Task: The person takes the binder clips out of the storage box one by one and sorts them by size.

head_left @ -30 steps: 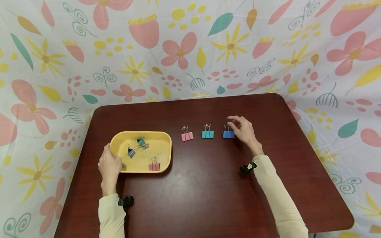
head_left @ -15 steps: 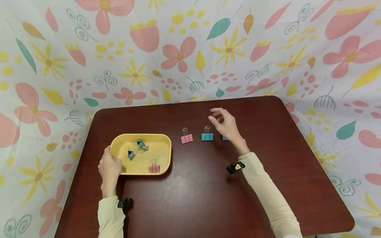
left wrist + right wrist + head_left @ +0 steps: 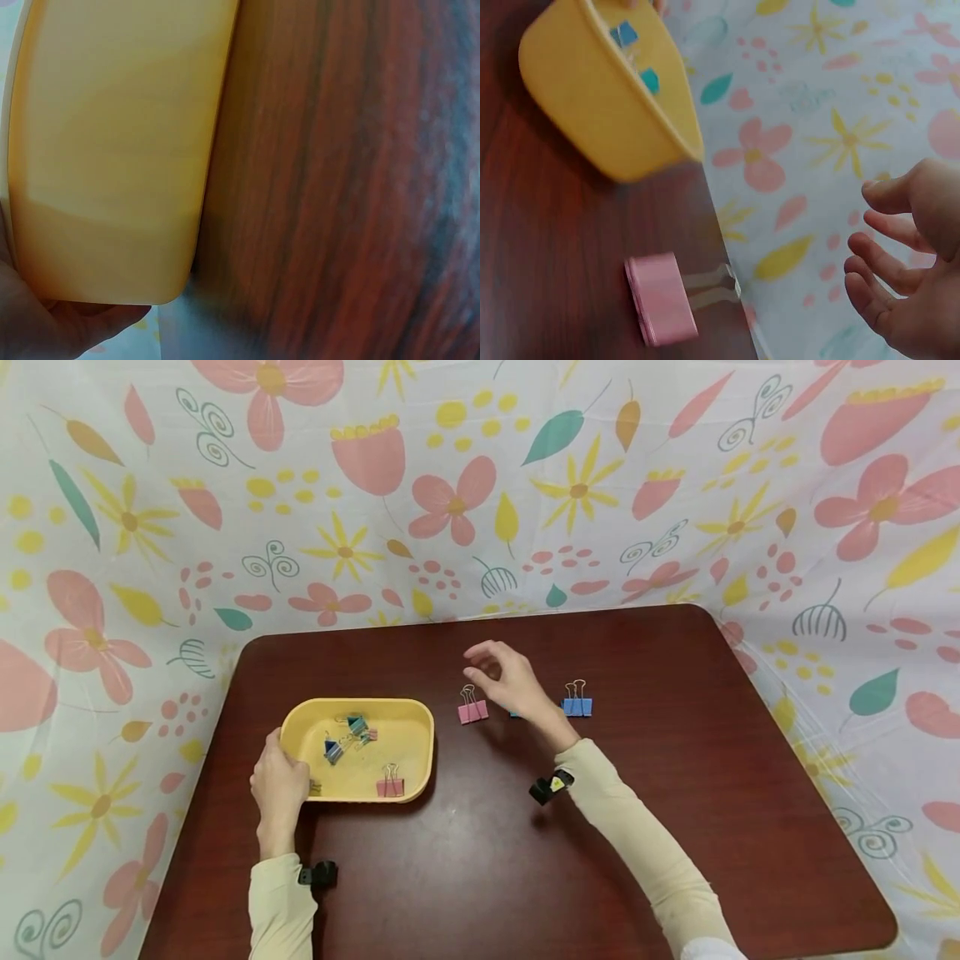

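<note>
My left hand (image 3: 281,783) grips the left end of a yellow plastic tub (image 3: 420,727), thumb over the rim. Inside the tub lie several small binder clips, among them a pink binder clip (image 3: 390,787) near its front wall. My right hand (image 3: 512,681) hovers over the table with fingers loosely bent and nothing in them. Just below its fingertips in the head view stands a pink binder clip (image 3: 473,712), also seen in the right wrist view. The right wrist mostly covers a teal binder clip (image 3: 515,715). A blue binder clip (image 3: 577,707) stands to the right of it.
The dark brown table (image 3: 675,793) has rounded corners. A white cloth (image 3: 465,577) with a flower print hangs behind it and along both sides. The three clips form a row right of the tub.
My right hand has moved left from the blue clip, past the teal one, to above the pink one, uncovering the blue clip. The left hand stays on the tub.
</note>
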A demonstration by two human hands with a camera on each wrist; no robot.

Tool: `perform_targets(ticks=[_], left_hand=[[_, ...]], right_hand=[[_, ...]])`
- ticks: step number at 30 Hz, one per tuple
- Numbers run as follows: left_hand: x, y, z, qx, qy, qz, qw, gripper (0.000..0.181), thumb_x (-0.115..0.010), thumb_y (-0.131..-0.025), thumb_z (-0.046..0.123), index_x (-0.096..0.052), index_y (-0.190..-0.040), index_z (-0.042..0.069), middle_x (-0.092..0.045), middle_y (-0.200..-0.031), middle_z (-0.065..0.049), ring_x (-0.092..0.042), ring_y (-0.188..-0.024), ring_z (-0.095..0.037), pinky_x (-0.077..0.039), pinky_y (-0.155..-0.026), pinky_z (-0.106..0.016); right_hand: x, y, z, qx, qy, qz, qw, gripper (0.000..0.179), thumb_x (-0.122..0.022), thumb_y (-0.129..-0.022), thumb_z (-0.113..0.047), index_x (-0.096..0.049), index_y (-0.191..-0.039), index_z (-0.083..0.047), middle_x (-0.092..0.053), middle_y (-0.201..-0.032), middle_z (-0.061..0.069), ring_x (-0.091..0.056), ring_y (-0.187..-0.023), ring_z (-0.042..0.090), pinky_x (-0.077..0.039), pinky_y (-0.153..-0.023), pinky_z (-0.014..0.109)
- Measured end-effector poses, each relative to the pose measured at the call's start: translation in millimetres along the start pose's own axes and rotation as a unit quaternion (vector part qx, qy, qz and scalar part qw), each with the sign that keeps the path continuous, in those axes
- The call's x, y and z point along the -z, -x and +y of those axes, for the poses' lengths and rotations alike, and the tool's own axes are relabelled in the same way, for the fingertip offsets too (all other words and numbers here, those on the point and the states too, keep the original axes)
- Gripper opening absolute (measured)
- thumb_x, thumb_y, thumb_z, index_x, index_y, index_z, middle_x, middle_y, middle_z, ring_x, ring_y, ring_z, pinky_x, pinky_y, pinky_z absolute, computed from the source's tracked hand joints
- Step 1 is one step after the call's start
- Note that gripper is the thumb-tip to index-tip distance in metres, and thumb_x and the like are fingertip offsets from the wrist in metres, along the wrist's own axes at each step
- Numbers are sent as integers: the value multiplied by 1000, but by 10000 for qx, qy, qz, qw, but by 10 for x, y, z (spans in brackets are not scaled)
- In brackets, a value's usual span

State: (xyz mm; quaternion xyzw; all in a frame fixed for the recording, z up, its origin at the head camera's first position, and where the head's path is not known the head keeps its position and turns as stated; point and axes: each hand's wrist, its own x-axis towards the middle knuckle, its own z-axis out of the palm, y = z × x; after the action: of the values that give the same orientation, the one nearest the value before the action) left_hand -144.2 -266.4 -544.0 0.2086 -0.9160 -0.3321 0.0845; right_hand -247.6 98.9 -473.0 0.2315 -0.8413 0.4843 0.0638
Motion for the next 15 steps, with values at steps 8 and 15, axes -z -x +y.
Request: perform_targets(ticks=[8, 15], left_hand=[[-17, -24, -3, 13, -19, -10, 10000, 58, -45, -93, 2, -40, -150, 0, -57, -134, -31, -56, -116, -51, -37, -101, -65], [-8, -24, -8, -29, -64, 41, 10000, 58, -46, -92, 1, -40, -150, -1, -58, -132, -31, -58, -113, -52, -39, -99, -67]], right_hand=[[-450, -86, -257, 173, -127, -756, 9969, 23, -70, -95, -14, -68, -117, -7, -70, -107, 12, -68, -95, 19, -57, -82, 30], [-755, -34, -382, 324, 7, -1455, 9888, 26, -68, -95, -11, -66, -119, -1, -70, -110, 19, -69, -100, 24, -57, -87, 34]])
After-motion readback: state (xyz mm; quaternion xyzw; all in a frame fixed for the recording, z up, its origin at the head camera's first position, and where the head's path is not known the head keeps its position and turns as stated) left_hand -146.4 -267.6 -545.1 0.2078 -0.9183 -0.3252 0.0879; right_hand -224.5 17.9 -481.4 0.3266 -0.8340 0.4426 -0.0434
